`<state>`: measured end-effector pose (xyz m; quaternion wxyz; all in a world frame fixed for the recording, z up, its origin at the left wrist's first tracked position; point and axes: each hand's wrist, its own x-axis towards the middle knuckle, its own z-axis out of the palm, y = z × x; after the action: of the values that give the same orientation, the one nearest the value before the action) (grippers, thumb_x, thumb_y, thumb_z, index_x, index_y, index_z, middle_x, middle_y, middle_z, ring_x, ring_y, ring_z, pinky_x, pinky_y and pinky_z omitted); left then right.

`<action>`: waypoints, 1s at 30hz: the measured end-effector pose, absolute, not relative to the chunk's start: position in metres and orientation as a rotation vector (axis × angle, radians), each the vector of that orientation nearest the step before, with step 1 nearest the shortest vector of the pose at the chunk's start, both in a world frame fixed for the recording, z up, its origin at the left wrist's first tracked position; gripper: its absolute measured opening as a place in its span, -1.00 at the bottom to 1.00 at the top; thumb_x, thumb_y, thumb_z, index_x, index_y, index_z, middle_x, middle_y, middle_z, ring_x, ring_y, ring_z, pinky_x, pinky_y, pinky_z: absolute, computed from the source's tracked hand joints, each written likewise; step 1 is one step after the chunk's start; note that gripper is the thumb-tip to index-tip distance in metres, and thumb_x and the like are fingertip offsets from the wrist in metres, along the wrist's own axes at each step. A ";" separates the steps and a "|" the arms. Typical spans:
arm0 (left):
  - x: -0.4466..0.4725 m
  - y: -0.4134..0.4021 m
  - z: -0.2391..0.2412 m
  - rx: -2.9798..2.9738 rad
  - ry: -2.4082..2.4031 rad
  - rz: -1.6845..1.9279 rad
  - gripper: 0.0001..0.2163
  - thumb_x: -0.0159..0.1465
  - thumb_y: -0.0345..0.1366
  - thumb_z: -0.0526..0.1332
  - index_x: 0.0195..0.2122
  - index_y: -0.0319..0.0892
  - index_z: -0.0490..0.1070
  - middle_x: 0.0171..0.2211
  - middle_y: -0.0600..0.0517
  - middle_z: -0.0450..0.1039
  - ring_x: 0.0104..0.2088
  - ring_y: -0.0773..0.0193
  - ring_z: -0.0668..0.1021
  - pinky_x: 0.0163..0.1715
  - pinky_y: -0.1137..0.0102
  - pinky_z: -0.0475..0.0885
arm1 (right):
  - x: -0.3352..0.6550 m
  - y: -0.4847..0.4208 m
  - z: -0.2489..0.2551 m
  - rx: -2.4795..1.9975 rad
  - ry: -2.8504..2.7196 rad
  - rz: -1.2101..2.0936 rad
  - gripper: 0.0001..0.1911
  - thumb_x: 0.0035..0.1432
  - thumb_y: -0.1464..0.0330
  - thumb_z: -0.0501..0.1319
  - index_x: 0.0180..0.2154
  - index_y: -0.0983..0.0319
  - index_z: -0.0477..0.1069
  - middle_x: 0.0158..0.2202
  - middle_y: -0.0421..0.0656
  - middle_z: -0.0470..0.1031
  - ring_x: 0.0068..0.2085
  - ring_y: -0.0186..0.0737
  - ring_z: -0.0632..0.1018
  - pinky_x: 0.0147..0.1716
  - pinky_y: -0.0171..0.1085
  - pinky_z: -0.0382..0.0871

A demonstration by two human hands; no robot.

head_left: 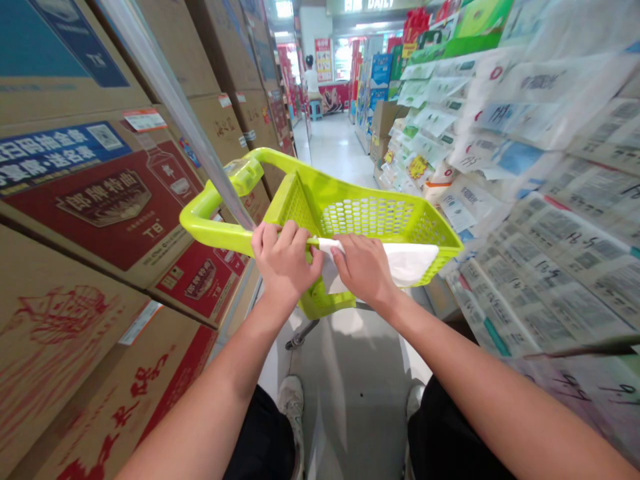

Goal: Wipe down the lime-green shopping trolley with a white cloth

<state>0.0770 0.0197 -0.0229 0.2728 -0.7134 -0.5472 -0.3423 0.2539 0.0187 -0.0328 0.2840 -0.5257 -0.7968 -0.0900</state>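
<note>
A lime-green plastic shopping basket on wheels (370,213) stands in the aisle right in front of me, its handle bar (210,227) curving to the left. My left hand (285,260) is closed over the basket's near rim. My right hand (365,267) is closed beside it, pinching a white cloth or paper (410,261) that lies draped over that rim. The two hands almost touch. My forearms reach forward from the bottom of the view, and my shoes show on the floor below.
Stacked brown and red cardboard cartons (100,220) wall the left side. Shelves of packaged goods in white wrappers (540,173) run along the right. A grey-white floor aisle (335,147) leads ahead to a person (311,79) sitting far off.
</note>
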 end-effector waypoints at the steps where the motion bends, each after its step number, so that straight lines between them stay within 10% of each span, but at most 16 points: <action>1: 0.077 0.018 -0.024 -1.917 -1.459 -0.909 -0.91 0.27 -0.19 0.17 -0.34 -0.03 0.33 -0.29 -0.01 0.43 -0.09 -0.01 0.38 0.22 -0.09 0.16 | 0.247 0.018 -0.031 -1.389 -2.136 -0.221 -0.55 0.54 0.18 -0.11 -0.03 0.21 0.49 -0.10 -0.02 0.65 -0.09 -0.09 0.56 -0.11 -0.17 0.12; 6: 0.067 0.017 -0.022 -1.948 -1.404 -0.823 -0.89 0.33 -0.17 0.14 -0.32 -0.02 0.33 -0.29 -0.01 0.41 -0.11 0.02 0.38 0.18 -0.05 0.21 | 0.250 0.024 -0.029 -1.447 -2.182 -0.197 -0.43 0.54 0.09 -0.16 -0.17 0.19 0.54 -0.20 -0.05 0.65 -0.17 -0.11 0.57 -0.14 -0.17 0.15; 13: 0.053 0.025 -0.017 -2.015 -1.499 -0.930 -0.95 0.26 -0.23 0.18 -0.33 -0.04 0.38 -0.28 -0.03 0.42 -0.09 -0.02 0.41 0.25 -0.05 0.13 | 0.307 0.034 -0.048 -1.378 -2.170 -0.476 -0.44 0.46 -0.01 0.02 -0.21 0.23 0.62 0.27 0.12 0.44 0.32 0.13 0.36 0.19 0.02 0.07; 22: 0.063 0.039 -0.019 -1.886 -1.493 -0.979 -0.92 0.24 -0.30 0.16 -0.41 -0.06 0.36 -0.32 -0.04 0.41 -0.14 -0.01 0.41 0.18 -0.06 0.23 | 0.358 0.039 -0.044 -1.576 -2.394 -0.333 -0.41 0.46 -0.07 -0.06 -0.16 0.18 0.57 -0.22 -0.06 0.65 -0.24 -0.11 0.59 -0.34 -0.24 0.12; 30: 0.097 0.019 -0.019 -1.942 -1.434 -0.932 -0.90 0.25 -0.27 0.20 -0.26 -0.04 0.50 -0.24 -0.07 0.49 -0.08 -0.08 0.45 0.18 -0.05 0.21 | 0.261 0.038 -0.038 -1.439 -2.214 -0.360 -0.55 0.53 0.13 -0.09 -0.12 0.22 0.47 -0.18 -0.01 0.63 -0.21 -0.09 0.56 -0.28 -0.22 0.10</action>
<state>0.0974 0.0189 -0.0189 0.2735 -0.7218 -0.5332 -0.3463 0.2614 0.0378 -0.0380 0.2362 -0.5248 -0.8072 -0.1312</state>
